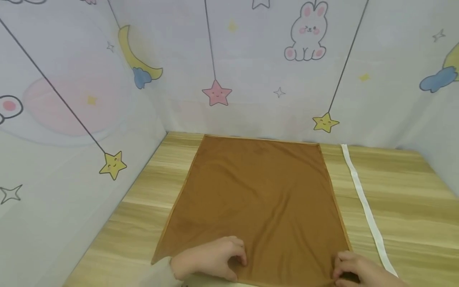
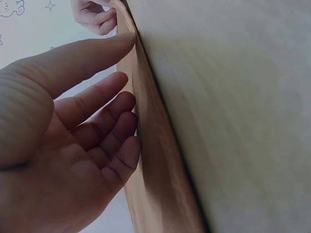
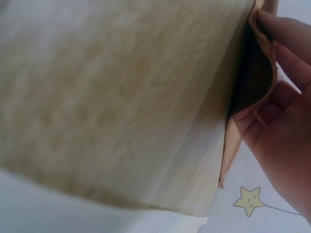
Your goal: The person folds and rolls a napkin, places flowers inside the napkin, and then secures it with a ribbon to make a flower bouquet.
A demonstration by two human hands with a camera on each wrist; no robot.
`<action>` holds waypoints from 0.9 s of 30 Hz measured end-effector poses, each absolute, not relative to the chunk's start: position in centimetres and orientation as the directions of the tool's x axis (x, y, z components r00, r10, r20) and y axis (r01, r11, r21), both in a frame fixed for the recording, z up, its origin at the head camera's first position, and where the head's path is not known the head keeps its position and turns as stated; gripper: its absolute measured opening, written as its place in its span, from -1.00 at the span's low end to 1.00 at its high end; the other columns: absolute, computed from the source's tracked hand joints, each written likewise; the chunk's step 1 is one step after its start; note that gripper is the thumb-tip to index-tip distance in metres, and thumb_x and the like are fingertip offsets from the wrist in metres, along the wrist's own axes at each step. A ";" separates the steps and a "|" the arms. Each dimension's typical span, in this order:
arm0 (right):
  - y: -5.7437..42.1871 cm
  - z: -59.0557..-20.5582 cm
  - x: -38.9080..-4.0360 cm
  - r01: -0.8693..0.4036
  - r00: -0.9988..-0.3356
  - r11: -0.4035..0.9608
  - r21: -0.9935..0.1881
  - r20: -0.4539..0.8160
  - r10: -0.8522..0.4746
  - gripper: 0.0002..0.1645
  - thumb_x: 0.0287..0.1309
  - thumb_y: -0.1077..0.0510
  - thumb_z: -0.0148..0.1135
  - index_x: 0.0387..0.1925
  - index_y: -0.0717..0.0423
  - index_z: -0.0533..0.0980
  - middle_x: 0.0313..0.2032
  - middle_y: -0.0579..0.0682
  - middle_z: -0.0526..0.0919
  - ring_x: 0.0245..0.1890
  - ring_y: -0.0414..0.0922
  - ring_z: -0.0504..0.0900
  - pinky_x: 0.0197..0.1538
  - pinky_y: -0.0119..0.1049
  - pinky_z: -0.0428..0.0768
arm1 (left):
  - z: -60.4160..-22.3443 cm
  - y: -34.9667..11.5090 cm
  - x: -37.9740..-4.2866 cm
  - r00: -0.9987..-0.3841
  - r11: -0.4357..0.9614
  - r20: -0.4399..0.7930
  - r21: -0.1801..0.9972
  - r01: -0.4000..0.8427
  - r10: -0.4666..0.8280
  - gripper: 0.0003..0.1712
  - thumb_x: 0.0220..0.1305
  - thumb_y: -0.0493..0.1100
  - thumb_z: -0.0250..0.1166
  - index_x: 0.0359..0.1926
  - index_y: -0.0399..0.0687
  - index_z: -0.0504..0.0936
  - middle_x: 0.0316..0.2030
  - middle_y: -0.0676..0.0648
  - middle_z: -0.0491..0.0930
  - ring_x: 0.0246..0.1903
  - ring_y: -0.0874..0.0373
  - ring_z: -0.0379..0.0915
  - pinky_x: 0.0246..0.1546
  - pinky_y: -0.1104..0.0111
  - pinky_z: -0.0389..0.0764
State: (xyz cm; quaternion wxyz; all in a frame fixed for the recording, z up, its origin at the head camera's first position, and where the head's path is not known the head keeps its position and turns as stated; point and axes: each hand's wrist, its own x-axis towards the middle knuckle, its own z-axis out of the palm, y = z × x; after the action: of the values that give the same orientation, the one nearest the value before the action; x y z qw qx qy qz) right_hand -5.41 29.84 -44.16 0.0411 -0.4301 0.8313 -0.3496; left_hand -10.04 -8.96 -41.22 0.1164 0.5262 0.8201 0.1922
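Observation:
A brown cloth [image 1: 258,199] lies spread on the table, with soft creases running through it and a thin hem. My left hand [image 1: 218,257] rests at its near edge, fingers loosely bent on the fabric. In the left wrist view the thumb of the left hand [image 2: 68,116] touches the cloth's edge [image 2: 150,141], apart from the fingertips. At the near right corner, my right hand [image 1: 353,269] pinches the cloth. From the right wrist, the edge of the cloth [image 3: 257,82] bulges up off the table beside the thumb and bent fingers of my right hand [image 3: 286,121].
A white strip [image 1: 365,207] runs lengthwise on the wood-patterned table [image 1: 412,187], right of the cloth. Pale curtains [image 1: 258,115] printed with stars, moons and a rabbit enclose the table at the back and both sides.

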 end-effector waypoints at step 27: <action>29.5 -39.8 -9.4 -0.606 -0.709 0.461 -0.648 0.177 -0.683 -0.76 0.12 0.29 0.12 -0.34 -0.17 0.50 -0.50 -0.35 0.51 -0.53 -0.46 0.38 -0.55 -0.53 0.38 | -41.4 -9.2 -10.2 -0.432 0.367 0.044 0.455 0.811 0.901 -0.80 0.07 0.04 0.25 -0.33 0.07 0.60 -0.39 0.25 0.46 -0.31 0.47 0.30 -0.24 0.73 0.27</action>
State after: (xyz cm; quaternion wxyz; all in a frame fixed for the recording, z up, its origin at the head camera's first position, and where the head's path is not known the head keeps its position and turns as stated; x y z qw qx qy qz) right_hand -9.37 29.54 -39.82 0.0538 -0.3776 0.8531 -0.3560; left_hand -10.23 -9.15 -41.36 0.1067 0.5222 0.8197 0.2098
